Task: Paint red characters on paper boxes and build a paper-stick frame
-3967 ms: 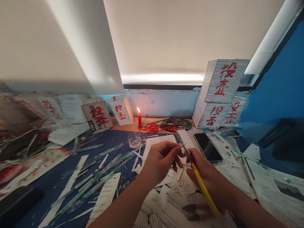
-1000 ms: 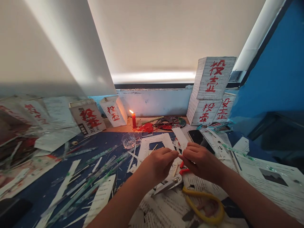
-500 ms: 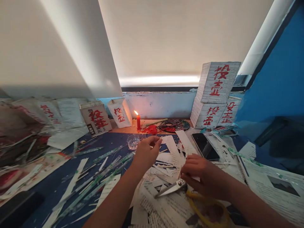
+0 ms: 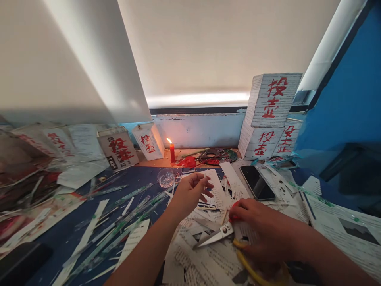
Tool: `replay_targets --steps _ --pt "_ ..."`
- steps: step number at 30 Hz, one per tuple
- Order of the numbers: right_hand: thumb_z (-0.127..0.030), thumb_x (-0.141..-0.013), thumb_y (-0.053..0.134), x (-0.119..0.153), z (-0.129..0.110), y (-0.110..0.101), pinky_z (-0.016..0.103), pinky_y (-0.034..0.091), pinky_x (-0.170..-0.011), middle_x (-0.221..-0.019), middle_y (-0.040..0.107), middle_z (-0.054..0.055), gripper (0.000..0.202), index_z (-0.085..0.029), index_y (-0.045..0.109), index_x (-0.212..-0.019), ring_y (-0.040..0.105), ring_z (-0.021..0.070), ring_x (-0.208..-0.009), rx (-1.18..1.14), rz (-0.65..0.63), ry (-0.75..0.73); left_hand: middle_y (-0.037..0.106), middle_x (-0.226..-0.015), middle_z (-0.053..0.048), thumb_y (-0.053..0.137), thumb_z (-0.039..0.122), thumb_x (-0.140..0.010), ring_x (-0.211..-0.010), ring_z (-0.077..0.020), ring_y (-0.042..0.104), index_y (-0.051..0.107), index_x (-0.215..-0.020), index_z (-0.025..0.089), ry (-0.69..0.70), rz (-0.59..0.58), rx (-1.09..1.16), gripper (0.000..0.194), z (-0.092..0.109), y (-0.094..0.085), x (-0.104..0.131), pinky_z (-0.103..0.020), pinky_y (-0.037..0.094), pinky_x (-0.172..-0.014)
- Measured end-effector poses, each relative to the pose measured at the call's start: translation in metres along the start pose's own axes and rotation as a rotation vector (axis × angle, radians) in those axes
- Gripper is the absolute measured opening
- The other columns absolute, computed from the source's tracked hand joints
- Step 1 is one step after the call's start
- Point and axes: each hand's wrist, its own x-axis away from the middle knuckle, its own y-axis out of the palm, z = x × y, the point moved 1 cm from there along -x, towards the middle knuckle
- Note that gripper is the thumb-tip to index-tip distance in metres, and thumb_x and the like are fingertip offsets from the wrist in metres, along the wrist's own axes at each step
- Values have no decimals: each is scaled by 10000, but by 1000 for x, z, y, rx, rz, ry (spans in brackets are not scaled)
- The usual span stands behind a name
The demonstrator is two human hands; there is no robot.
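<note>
Scissors (image 4: pixel 216 235) now lie under my right hand (image 4: pixel 258 226), which closes on their yellow handle. My left hand (image 4: pixel 190 190) has moved apart, pinching a thin sliver, so the cut piece is free.

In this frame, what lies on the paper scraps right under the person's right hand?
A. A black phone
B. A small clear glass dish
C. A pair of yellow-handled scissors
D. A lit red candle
C: the right hand rests over the yellow-handled scissors, whose metal blades point left across the paper scraps; the candle, phone and glass dish all sit farther back.
</note>
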Motion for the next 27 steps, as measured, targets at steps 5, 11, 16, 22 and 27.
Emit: replay_targets --steps 5,11,16,22,27 --pt "-256 -636 759 -1 2 7 422 497 -876 -1088 587 67 456 -271 642 -1077 582 273 -1004 17 -10 18 732 -833 -85 679 382 -874 -637 -179 722 613 -909 136 56 -73 143 257 8 6 4 -261 561 -517" --pt "-279 -656 774 0 3 0 370 490 -867 -1070 587 41 461 -267 608 -1086 590 230 -963 -61 -24 1 736 -783 -69 724 317 -847 -554 -135 672 648 -879 136 225 97 309 198 24 -13 4 -222 512 -475" --pt "-336 -720 797 3 3 -21 325 482 -872 -1134 591 28 534 -288 564 -1199 583 205 -977 -247 -43 23 702 -715 -13 753 259 -793 -503 -84 589 679 -896 146 370 432 517 170 32 -43 -2 -185 454 -437" --pt "-461 -891 665 -8 3 -15 309 470 -821 -1176 579 66 472 -261 512 -1291 563 198 -995 -929 26 67 711 -737 -45 752 312 -811 -515 -104 610 676 -898 130 248 338 412 215 22 -25 -2 -202 467 -441" --pt "-538 -900 646 -17 -5 2 257 443 -691 -1053 558 35 516 -252 488 -1300 532 131 -808 -1161 107 115 707 -745 -55 692 352 -878 -508 -121 631 659 -925 124 209 10 255 235 15 8 9 -231 503 -454"
